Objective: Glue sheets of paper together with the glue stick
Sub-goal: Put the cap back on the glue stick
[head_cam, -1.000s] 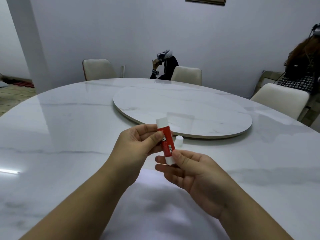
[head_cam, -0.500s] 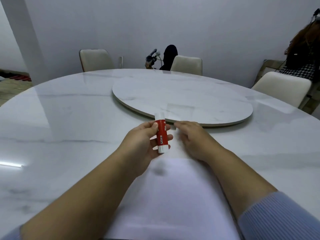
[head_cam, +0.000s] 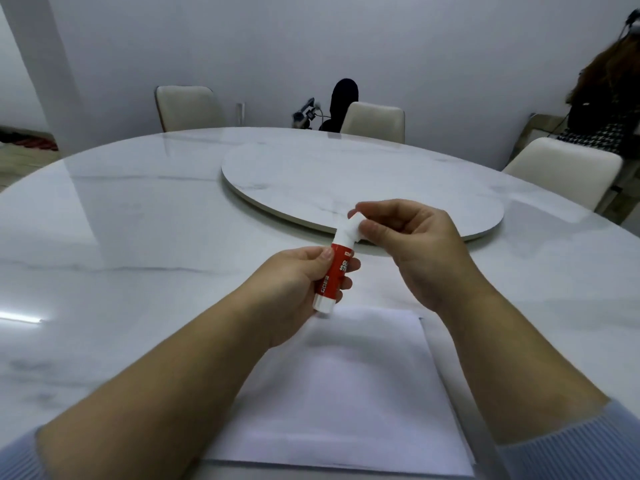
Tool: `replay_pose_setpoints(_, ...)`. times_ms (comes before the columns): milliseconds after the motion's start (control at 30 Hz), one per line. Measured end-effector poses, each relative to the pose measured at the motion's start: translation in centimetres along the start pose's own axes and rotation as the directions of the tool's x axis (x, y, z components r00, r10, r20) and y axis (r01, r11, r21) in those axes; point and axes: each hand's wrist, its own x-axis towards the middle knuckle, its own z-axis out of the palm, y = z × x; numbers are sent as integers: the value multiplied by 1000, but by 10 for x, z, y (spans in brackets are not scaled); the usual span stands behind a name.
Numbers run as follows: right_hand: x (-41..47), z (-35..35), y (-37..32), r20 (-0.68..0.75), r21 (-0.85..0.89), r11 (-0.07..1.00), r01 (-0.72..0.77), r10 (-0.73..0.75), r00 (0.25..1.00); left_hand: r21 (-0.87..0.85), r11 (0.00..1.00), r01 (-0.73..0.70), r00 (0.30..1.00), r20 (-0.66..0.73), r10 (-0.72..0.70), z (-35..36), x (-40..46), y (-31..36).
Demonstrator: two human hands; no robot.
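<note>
My left hand (head_cam: 294, 285) grips a red glue stick (head_cam: 335, 276) by its body, tilted with its top pointing up and to the right. My right hand (head_cam: 412, 247) pinches the white cap (head_cam: 354, 226) at the stick's top end, touching it. White sheets of paper (head_cam: 346, 393) lie flat on the marble table (head_cam: 121, 271) right under my forearms, partly hidden by them.
A round marble turntable (head_cam: 346, 174) sits in the table's middle, just beyond my hands. Cream chairs (head_cam: 188, 107) stand around the far side. A person (head_cam: 609, 98) sits at the far right, and another dark figure (head_cam: 341, 98) is behind the far chair.
My right hand picked the white cap up from the table and brought it to the top of the glue stick. My left hand kept hold of the stick and tilted it.
</note>
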Motion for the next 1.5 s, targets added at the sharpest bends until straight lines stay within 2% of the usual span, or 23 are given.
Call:
replay_pose_setpoints(133,-3,6,-7,23,-86,995,-43,45,999,37,998,-41,999,36,40,1,-1,-4)
replay_pose_setpoints(267,-1,18,-2,-109,-210,976,-65,43,993,71,990,-121,993,6,121,0,1,-3)
replay_pose_setpoints(300,0,17,-3,-85,-164,983,-84,70,994,51,991,-122,992,-2,122,-1,1,-3)
replay_pose_setpoints(367,-2,12,-6,25,55,987,-148,147,989,-1,993,-122,992,9,122,-1,1,-2)
replay_pose_setpoints(433,-7,10,-6,91,194,964,-180,165,982,-44,992,-119,992,38,121,1,0,-1)
replay_pose_setpoints(600,-6,19,-1,36,120,982,-145,142,989,-112,988,-109,992,57,116,3,-3,1)
replay_pose_setpoints(733,-8,12,-1,118,316,929,-191,162,980,-157,983,-92,992,75,105,3,-5,4)
replay_pose_setpoints(933,-8,18,2,92,244,959,-147,128,988,-211,975,-67,994,72,84,4,-6,5)
replay_pose_setpoints(1067,-9,13,1,86,329,925,-189,170,982,-262,965,-9,994,106,38,4,-6,6)
replay_pose_setpoints(1133,-9,17,4,50,368,907,-205,201,978,-260,966,7,992,121,26,4,-6,6)
replay_pose_setpoints(1233,-9,23,6,-1,310,930,-199,209,978,-205,979,-6,990,140,35,3,-6,6)
replay_pose_setpoints(1367,-9,17,1,76,334,921,-202,187,979,-202,979,-15,987,156,48,1,-5,7)
replay_pose_setpoints(1500,-9,18,1,61,331,919,-215,207,976,-191,982,-11,983,178,46,2,-7,4)
